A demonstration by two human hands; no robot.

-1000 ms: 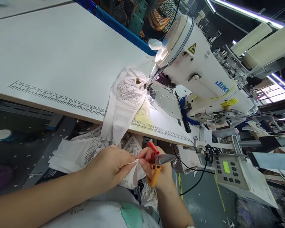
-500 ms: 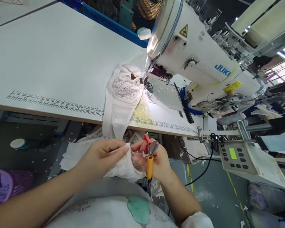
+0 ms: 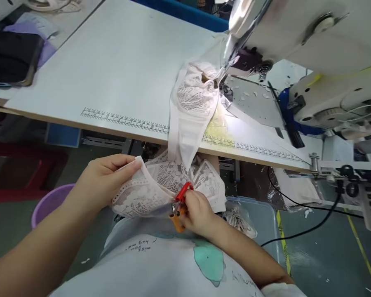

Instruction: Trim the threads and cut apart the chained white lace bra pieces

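Note:
My left hand (image 3: 109, 177) pinches the edge of a white lace bra (image 3: 136, 196) between thumb and fingers, over my lap. In my right hand (image 3: 199, 212) are small scissors (image 3: 174, 207) with one red and one orange handle. Their blades point left, beside the bra's edge; whether they touch it I cannot tell. The edge runs taut from my left fingertips to my right hand, whose fingers are partly hidden. Another white lace bra piece (image 3: 193, 99) lies on the table under the sewing machine head and hangs over the front edge.
The sewing machine (image 3: 266, 37) stands at the right of the white table (image 3: 120, 66), with a printed ruler along its front. A phone (image 3: 14, 57) lies at the left. Below are a purple basket (image 3: 49, 202), a clear bin (image 3: 264, 214) and a black cable (image 3: 312, 227).
The view has turned left and down. My hands have moved apart, stretching the bra's edge between them. The scissors have swung from upright in my palm to pointing left at the fabric.

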